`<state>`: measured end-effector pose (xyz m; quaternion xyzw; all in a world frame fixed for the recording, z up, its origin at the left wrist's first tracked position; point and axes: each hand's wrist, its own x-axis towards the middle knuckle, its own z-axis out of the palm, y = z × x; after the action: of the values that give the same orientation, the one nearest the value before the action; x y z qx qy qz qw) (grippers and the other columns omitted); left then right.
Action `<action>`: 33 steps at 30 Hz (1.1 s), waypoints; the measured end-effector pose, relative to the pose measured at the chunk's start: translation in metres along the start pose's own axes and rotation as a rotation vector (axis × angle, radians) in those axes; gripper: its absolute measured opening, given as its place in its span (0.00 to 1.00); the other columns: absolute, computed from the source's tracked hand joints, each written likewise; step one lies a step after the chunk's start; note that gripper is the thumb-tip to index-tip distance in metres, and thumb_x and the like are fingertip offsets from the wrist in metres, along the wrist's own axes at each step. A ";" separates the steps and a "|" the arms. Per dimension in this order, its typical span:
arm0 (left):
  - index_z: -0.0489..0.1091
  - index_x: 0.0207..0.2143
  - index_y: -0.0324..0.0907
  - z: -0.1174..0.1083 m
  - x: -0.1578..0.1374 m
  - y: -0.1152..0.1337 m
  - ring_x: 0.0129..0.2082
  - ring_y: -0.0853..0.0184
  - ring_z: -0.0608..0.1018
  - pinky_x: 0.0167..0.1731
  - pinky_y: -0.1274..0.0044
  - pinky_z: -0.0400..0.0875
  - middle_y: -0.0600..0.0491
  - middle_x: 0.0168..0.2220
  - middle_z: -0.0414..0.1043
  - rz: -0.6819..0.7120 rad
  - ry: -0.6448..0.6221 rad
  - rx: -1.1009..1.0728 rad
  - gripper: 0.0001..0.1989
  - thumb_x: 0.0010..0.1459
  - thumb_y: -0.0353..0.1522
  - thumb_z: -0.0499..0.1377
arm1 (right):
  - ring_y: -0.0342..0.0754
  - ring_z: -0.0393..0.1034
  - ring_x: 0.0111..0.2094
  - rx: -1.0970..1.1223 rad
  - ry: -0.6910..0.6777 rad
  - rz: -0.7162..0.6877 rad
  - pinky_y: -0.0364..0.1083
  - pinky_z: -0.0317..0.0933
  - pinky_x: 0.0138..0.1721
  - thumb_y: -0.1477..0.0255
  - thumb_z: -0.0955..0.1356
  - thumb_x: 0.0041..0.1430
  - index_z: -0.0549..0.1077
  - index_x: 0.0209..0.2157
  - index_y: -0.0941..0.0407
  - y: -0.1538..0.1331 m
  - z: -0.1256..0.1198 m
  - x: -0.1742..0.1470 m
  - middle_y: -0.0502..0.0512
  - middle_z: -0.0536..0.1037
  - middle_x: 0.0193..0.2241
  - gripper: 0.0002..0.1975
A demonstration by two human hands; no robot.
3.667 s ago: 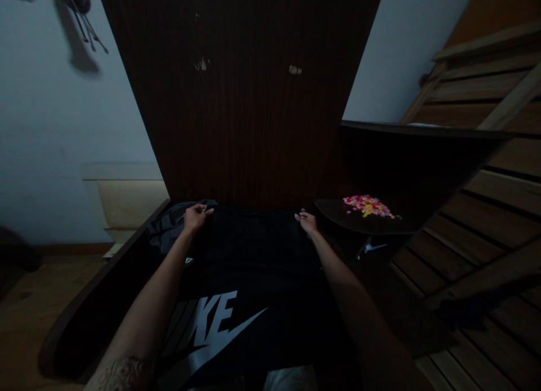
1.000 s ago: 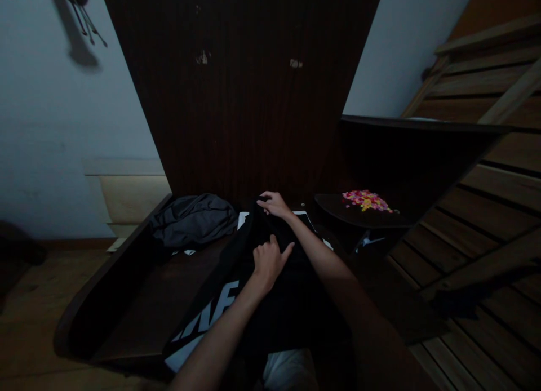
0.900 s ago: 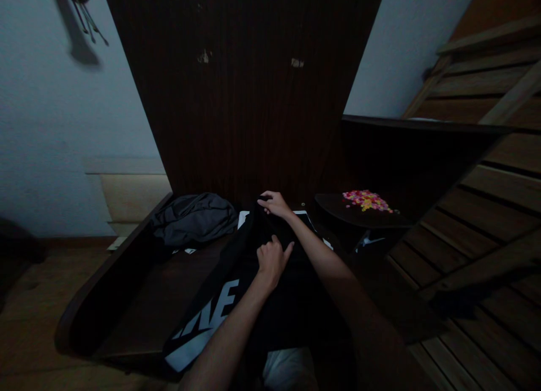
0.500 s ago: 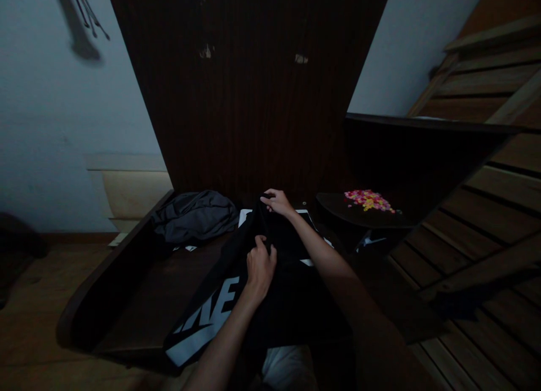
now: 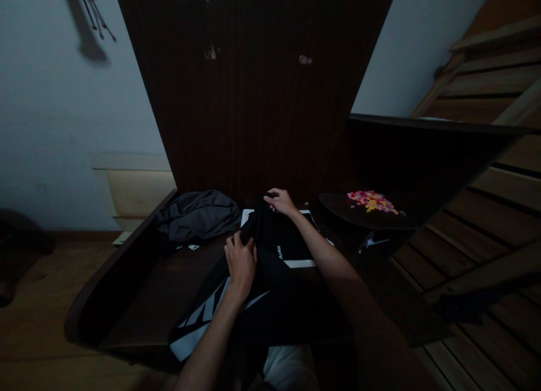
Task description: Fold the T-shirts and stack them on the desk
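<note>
A black garment with large white letters (image 5: 257,301) lies spread over the front of the dark wooden desk (image 5: 152,306). My left hand (image 5: 242,264) has its curled fingers closed on the garment's left edge. Farther back, my right hand (image 5: 281,202) pinches the raised far end of the cloth between thumb and fingers. Under and behind it shows a flat white-edged item (image 5: 302,263) with a dark face, partly covered by the cloth and my right forearm. The garment's exact kind is hard to make out in the dim light.
A crumpled dark grey cloth (image 5: 200,213) lies at the desk's back left, with small white pieces (image 5: 193,247) before it. Pink and yellow small pieces (image 5: 372,201) cover part of a rounded shelf (image 5: 333,205) at right. A raised side wall (image 5: 114,272) bounds the desk's left.
My left hand has moved left, pulling the cloth's left edge aside. More of the white-edged item and a small white print now show. My right hand keeps its pinch at the far end.
</note>
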<state>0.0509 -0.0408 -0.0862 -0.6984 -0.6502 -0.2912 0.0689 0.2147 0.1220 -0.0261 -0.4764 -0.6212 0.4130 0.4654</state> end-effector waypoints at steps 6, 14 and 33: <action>0.76 0.41 0.38 -0.003 0.001 -0.002 0.43 0.57 0.74 0.43 0.70 0.69 0.43 0.42 0.74 0.054 -0.131 0.074 0.15 0.64 0.28 0.50 | 0.40 0.64 0.15 -0.060 0.013 -0.010 0.37 0.57 0.16 0.67 0.73 0.49 0.72 0.31 0.57 0.005 -0.007 0.000 0.43 0.68 0.14 0.10; 0.77 0.40 0.37 -0.020 0.005 -0.020 0.41 0.62 0.79 0.44 0.73 0.72 0.42 0.45 0.77 0.075 -0.183 -0.087 0.14 0.64 0.27 0.51 | 0.42 0.62 0.21 -0.290 0.103 -0.182 0.41 0.57 0.24 0.66 0.71 0.47 0.75 0.30 0.57 0.004 -0.017 -0.007 0.45 0.69 0.17 0.09; 0.79 0.31 0.39 -0.091 0.125 -0.086 0.45 0.55 0.79 0.49 0.64 0.71 0.42 0.40 0.80 0.380 -0.155 -0.164 0.12 0.54 0.28 0.54 | 0.45 0.64 0.27 -0.336 0.399 -0.503 0.44 0.58 0.32 0.65 0.68 0.51 0.67 0.26 0.54 -0.073 -0.015 -0.070 0.48 0.71 0.24 0.08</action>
<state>-0.0614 0.0370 0.0261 -0.8320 -0.4843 -0.2702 0.0155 0.2217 0.0394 0.0341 -0.4498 -0.6750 0.0764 0.5798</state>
